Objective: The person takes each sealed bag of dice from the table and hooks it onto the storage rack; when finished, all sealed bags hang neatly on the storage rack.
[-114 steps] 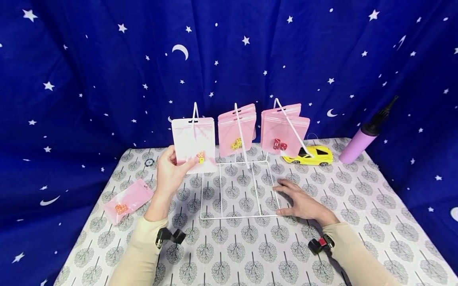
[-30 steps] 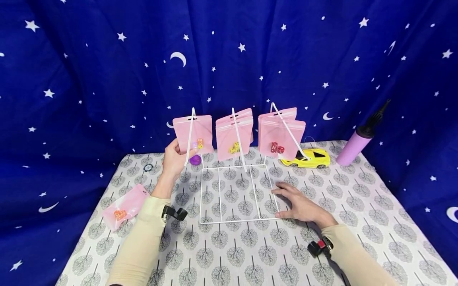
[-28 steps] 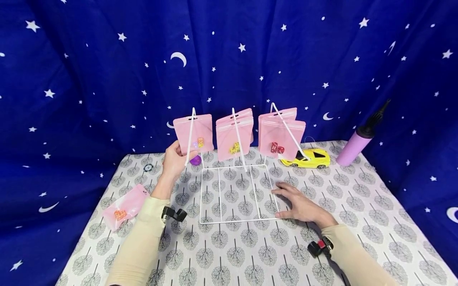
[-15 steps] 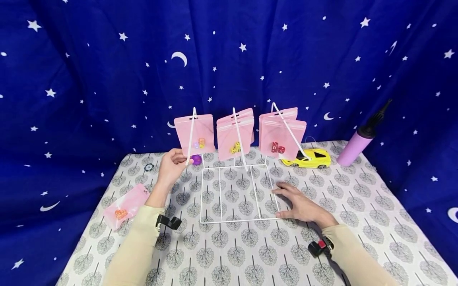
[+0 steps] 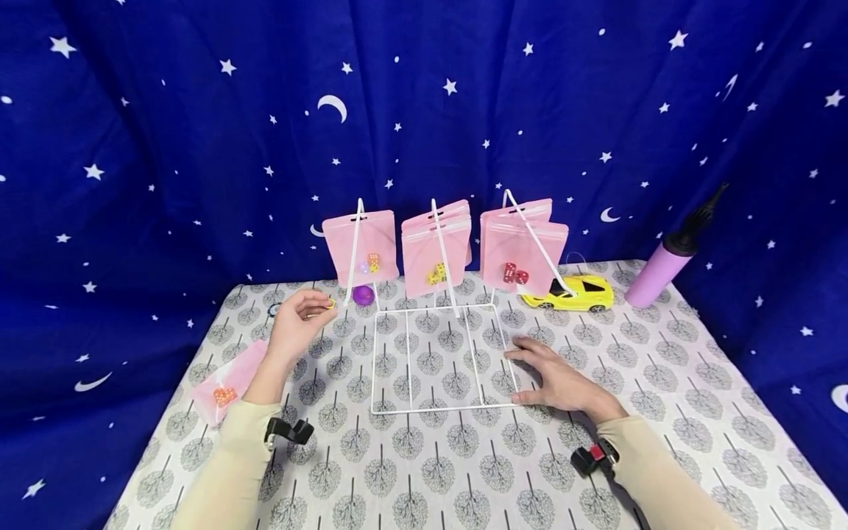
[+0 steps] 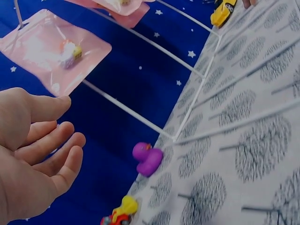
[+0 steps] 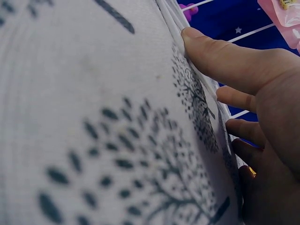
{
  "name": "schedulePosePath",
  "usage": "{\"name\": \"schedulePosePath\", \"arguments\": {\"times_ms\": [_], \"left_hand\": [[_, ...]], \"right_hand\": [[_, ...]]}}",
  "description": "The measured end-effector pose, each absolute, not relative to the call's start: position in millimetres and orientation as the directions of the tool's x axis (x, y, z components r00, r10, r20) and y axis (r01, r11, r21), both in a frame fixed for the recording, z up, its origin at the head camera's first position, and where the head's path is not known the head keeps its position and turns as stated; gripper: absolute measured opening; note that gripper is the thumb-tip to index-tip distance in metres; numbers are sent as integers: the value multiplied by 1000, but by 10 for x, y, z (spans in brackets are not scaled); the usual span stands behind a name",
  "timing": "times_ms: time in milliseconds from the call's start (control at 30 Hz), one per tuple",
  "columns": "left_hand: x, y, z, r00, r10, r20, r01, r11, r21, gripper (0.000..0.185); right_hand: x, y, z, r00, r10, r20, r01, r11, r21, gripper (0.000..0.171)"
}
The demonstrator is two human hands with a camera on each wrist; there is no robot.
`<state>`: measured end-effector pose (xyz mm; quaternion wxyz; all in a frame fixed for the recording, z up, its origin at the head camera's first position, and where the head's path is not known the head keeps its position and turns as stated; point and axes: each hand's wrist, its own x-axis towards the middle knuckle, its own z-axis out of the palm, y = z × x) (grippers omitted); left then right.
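Observation:
My left hand (image 5: 298,324) holds nothing; its fingers are loosely bent, just left of the white wire rack (image 5: 411,361). On the rack's left prong hangs a pink zip bag (image 6: 56,47) of orange, yellow and purple dice, apart from the hand. The middle prong carries pink bags (image 5: 424,243) with yellow dice in front, and the right prong pink bags (image 5: 546,239) with red dice. My right hand (image 5: 553,375) rests at the right side of the rack's base, fingers spread, thumb at its front corner. Another pink bag (image 5: 241,364) with orange dice lies flat at the left, partly hidden by the left arm.
Behind the rack's left side sits a purple rubber duck (image 6: 149,159), with a small yellow and red toy (image 6: 123,212) nearby. A yellow toy car (image 5: 576,294) and a purple hand pump (image 5: 662,269) stand at the back right. A starry blue curtain (image 5: 424,110) borders the table.
The left hand hung the bag of mixed dice on the left prong, let go of it, and moved back left and down. The right hand has stayed at the rack.

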<state>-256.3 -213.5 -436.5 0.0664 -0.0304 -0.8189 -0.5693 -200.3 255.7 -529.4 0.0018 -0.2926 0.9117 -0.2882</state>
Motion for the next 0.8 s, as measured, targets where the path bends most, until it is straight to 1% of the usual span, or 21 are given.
{"name": "schedulePosePath", "arguments": {"times_ms": [133,367,667,800], "left_hand": [[-2508,-2250,-4407,-992,-19,125,107,394,913,39],[-2429,-2458,-4485,-991,-29,133,111,399,910,40],[-2263,-2818,-4565,-990,-45,131,93,483,870,43],[-2190,-2925,-4584,-992,-58,114,71,485,871,45]], "right_hand": [[-2002,2561,-5298,-829,-535,166,-532,661,-530,81],[-2007,2562,-5297,-824,-540,170,-538,654,-532,81],[-2007,2557,-5276,-821,-543,175,-543,650,-531,81],[-2002,2555,-5270,-820,-544,179,-546,646,-534,80]]}}
